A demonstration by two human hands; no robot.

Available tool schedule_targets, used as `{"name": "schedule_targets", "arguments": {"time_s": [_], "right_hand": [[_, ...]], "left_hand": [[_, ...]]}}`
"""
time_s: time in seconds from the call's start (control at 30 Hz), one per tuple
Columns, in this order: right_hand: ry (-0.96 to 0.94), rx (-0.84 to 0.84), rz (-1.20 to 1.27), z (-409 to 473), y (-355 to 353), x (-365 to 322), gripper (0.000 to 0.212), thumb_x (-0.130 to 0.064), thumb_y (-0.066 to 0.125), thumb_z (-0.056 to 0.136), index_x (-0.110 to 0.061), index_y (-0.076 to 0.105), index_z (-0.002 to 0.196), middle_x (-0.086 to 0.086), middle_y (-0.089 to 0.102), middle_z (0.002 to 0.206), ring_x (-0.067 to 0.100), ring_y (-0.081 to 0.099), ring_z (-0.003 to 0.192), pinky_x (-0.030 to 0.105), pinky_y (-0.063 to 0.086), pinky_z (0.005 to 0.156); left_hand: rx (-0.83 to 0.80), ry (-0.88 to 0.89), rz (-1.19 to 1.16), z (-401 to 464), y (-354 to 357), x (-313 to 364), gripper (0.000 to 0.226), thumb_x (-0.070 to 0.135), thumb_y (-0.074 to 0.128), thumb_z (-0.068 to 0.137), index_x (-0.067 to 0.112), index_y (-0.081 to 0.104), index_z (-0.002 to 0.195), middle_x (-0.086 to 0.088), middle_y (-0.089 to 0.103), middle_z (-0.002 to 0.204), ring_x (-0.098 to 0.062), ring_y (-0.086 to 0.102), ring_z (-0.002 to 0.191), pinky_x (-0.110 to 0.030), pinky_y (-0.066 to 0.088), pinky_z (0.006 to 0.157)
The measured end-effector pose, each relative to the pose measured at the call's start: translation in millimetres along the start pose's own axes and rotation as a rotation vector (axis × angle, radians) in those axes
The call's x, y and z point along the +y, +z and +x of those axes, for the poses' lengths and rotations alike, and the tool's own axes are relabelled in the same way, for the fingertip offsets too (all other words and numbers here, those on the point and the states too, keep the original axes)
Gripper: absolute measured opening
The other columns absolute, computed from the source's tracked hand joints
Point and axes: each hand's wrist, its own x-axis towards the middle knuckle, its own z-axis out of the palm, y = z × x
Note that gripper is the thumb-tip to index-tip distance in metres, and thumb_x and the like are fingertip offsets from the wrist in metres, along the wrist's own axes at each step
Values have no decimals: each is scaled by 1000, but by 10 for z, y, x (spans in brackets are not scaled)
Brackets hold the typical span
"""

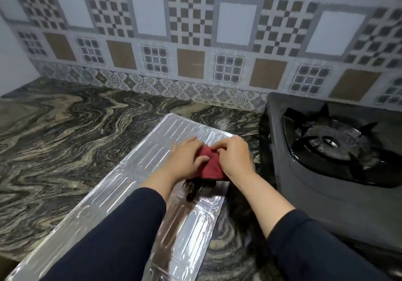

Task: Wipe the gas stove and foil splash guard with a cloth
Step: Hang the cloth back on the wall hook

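Both of your hands are working on one red cloth point(210, 165), near the far end of the foil guard. Starting at your left, the marbled table point(54, 133) is running back to the patterned tile wall point(195, 30). Next, the foil guard point(134, 172) is lying flat on that table, slanting from the near left corner up toward the stove, its ribbed panels facing up. Your left hand point(185, 161) is lying over the cloth's left side, fingers spread and curling onto the fabric, pressing it down on the foil. Your right hand point(233, 159) is pinching the cloth's upper right edge between thumb and fingers. The cloth is sitting bunched between the two hands, resting on the guard, with a dark edge showing along its near side. Dark sleeves point(121, 237) are covering both forearms. Farthest right, the stove point(315, 193) is standing on the table just beside the guard, its black burner grate point(339, 146) uncovered and well apart from the cloth.
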Motion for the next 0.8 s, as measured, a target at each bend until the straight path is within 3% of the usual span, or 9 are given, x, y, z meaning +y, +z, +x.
{"name": "schedule_targets", "arguments": {"time_s": [0.07, 0.13, 0.23, 0.3, 0.37, 0.43, 0.5, 0.6, 0.8], "right_hand": [[-79, -15, 54, 285, -390, -168, 28, -8, 57, 85, -28, 76, 77, 6, 71, 99, 20, 65, 93, 24, 46, 83], [-141, -52, 111, 541, -864, -353, 25, -5, 58, 88, -22, 76, 82, 2, 73, 95, 13, 63, 91, 15, 41, 78], [-278, -38, 142, 888, -1559, -595, 28, -8, 61, 87, -32, 72, 78, -2, 73, 94, 12, 64, 94, 28, 48, 89], [-335, -71, 165, 1055, -1960, -748, 21, -12, 63, 87, -30, 72, 85, -8, 70, 89, 9, 62, 91, 26, 49, 81], [-383, -78, 154, 1232, -2294, -887, 18, -15, 70, 82, -25, 71, 97, -10, 67, 93, 5, 60, 91, 21, 48, 79], [-437, 29, 74, 1459, -2537, -1002, 27, -17, 75, 77, -28, 72, 102, -9, 68, 101, 6, 60, 94, 22, 49, 85], [-477, 146, 46, 1709, -2713, -1113, 28, -17, 75, 76, -29, 72, 101, -6, 69, 105, 8, 59, 97, 23, 45, 88], [-532, 233, 32, 2131, -2888, -1236, 26, -15, 73, 79, -25, 73, 103, -3, 69, 110, 6, 55, 96, 20, 39, 87], [-629, 441, -73, 3060, -2853, -1446, 26, -16, 71, 81, -21, 72, 106, 4, 63, 104, 15, 52, 99, 26, 38, 92]], "left_hand": [[73, 19, -96, 216, -317, 214, 20, 34, 56, 90, 17, 53, 100, -7, 66, 104, -30, 57, 107, -42, 41, 90], [143, 35, -181, 448, -665, 448, 20, 36, 58, 89, 20, 51, 99, -4, 64, 93, -28, 58, 91, -35, 41, 76], [218, 109, -283, 833, -1188, 802, 24, 39, 59, 88, 28, 48, 106, -3, 67, 100, -23, 61, 90, -34, 46, 81], [255, 174, -376, 1094, -1522, 1042, 17, 35, 58, 90, 40, 42, 96, -4, 69, 90, -22, 64, 81, -36, 49, 80], [298, 221, -439, 1357, -1821, 1260, 20, 29, 56, 92, 40, 40, 88, 3, 64, 75, -14, 59, 65, -28, 48, 65], [337, 270, -484, 1610, -2052, 1438, 16, 25, 55, 93, 33, 44, 86, 5, 60, 67, -6, 54, 54, -21, 44, 53], [364, 301, -526, 1871, -2227, 1569, 9, 22, 56, 93, 26, 49, 87, 3, 62, 69, -6, 56, 53, -20, 45, 51], [413, 328, -533, 2258, -2443, 1668, 7, 22, 64, 88, 25, 57, 88, -1, 66, 82, -14, 63, 67, -24, 53, 58], [532, 322, -498, 3024, -2795, 1455, 31, 15, 81, 71, 25, 69, 97, 3, 68, 95, -6, 65, 78, -9, 53, 63]]}}
